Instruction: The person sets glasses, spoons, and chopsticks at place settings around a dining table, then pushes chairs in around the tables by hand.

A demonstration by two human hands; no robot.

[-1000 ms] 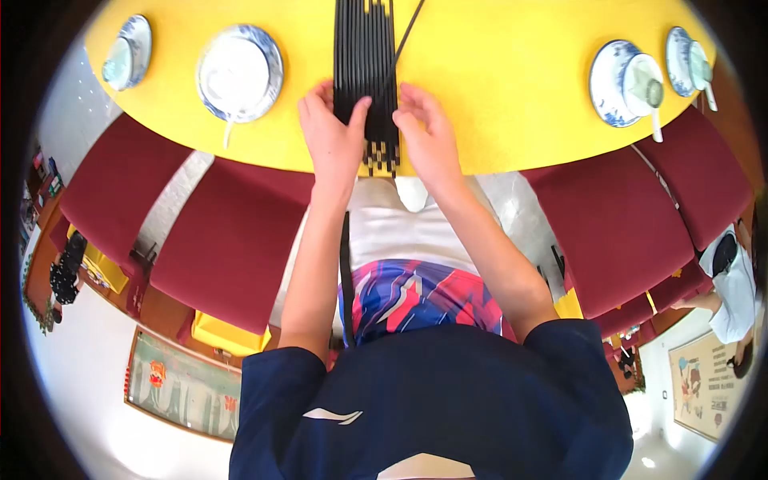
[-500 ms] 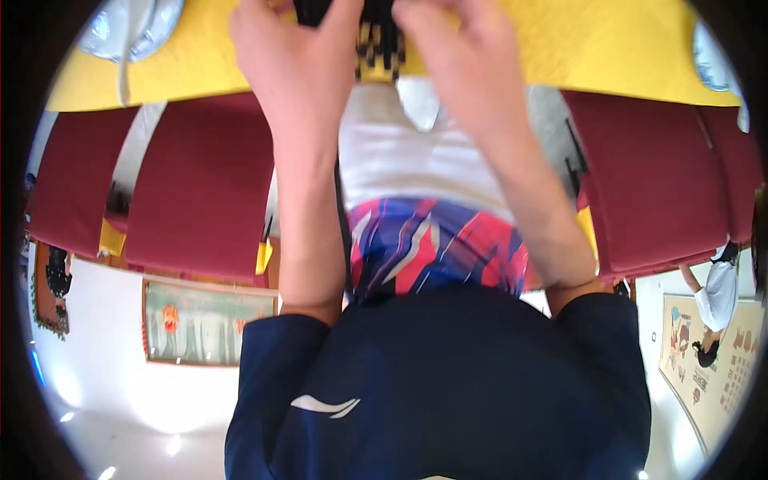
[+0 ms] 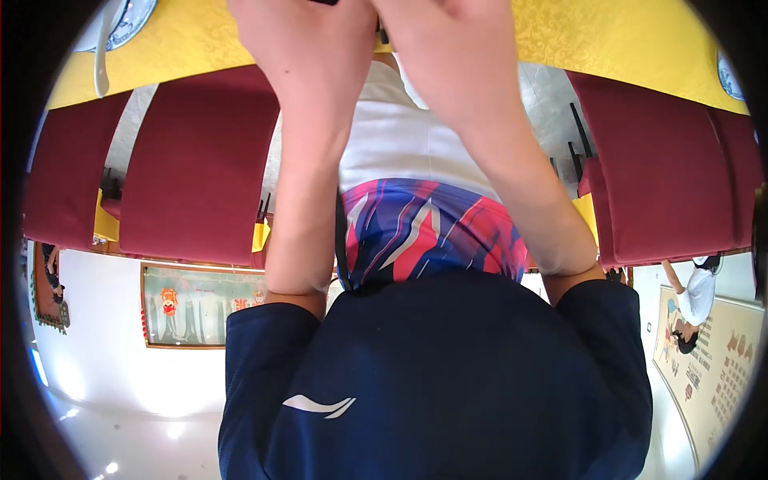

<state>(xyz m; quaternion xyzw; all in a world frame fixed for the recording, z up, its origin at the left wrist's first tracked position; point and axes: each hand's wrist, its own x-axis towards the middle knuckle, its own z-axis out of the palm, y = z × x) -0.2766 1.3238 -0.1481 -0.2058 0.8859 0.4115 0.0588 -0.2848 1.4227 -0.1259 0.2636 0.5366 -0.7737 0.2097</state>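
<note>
At the top edge, my left hand (image 3: 308, 40) and my right hand (image 3: 448, 52) are close together over the near edge of the yellow-clothed table (image 3: 616, 40). The frame cuts off most of the fingers of both hands. A sliver of a black object (image 3: 324, 2) shows between the thumb and forefinger of my left hand, which seems closed on it; its kind cannot be made out. Between the wrists a small dark bit (image 3: 384, 36) shows at the table edge. My right hand looks bent, and whatever it touches lies out of view.
Patterned dishes stand left (image 3: 132, 24) and right (image 3: 730, 76), with a white spoon (image 3: 102, 56) at the left one. Maroon chairs flank me on the left (image 3: 196, 164) and right (image 3: 656, 168). A person in a white top (image 3: 698, 296) is in the background at right.
The view has shifted so that the hands sit higher and closer together. The black and gold pieces seen between them are now mostly hidden. The background person at right has shifted slightly.
</note>
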